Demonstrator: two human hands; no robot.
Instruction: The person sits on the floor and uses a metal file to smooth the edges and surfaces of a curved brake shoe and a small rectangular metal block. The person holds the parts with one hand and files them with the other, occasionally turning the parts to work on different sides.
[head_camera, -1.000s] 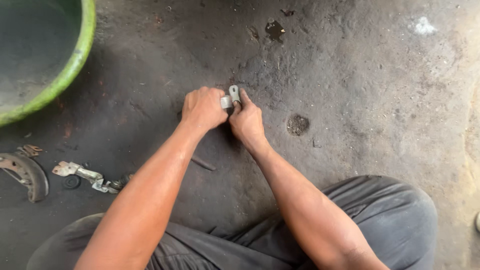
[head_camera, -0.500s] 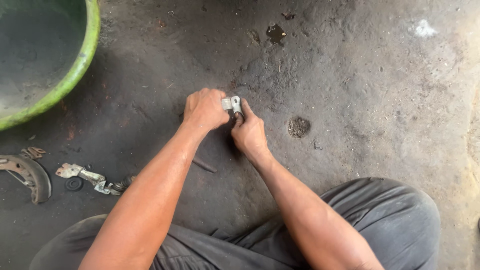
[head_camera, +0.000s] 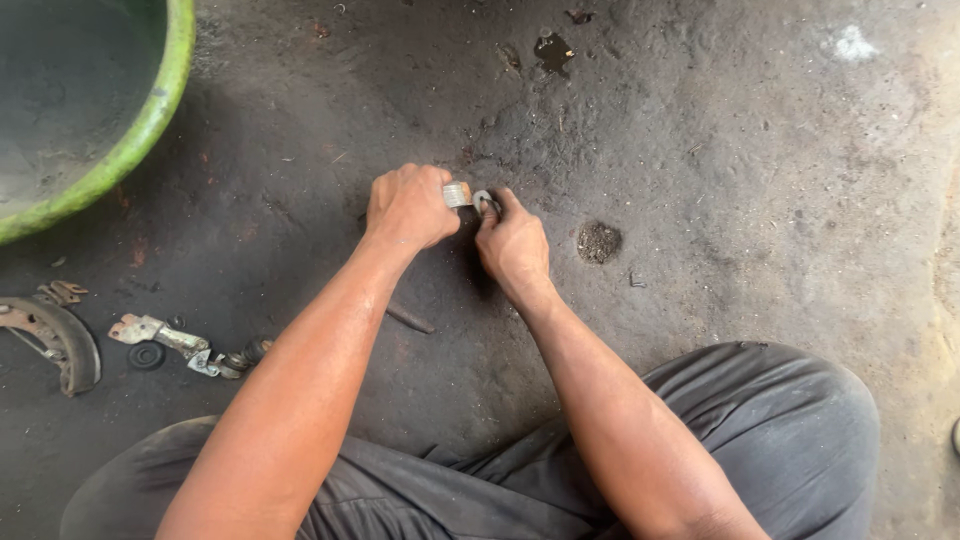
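My left hand (head_camera: 408, 205) is closed around a small silvery metal part (head_camera: 458, 194) whose cylindrical end pokes out to the right of my fist. My right hand (head_camera: 513, 243) pinches a small metal ring (head_camera: 484, 202) right beside that end, touching or nearly touching it. Both hands hover just above the dark, greasy concrete floor (head_camera: 720, 180), in front of my crossed legs in grey trousers (head_camera: 760, 430). Most of the part is hidden inside my fist.
A green-rimmed basin (head_camera: 140, 130) sits at the top left. A curved brake shoe (head_camera: 60, 340), a small metal lever assembly (head_camera: 175, 340) and a black washer (head_camera: 146, 356) lie at the left. A thin rod (head_camera: 410, 320) lies under my left forearm. A dark dirt spot (head_camera: 598, 241) marks the floor right of my hands.
Both hands have stayed together at the same spot; the metal part has turned slightly in my fingers and the view has shifted a little.
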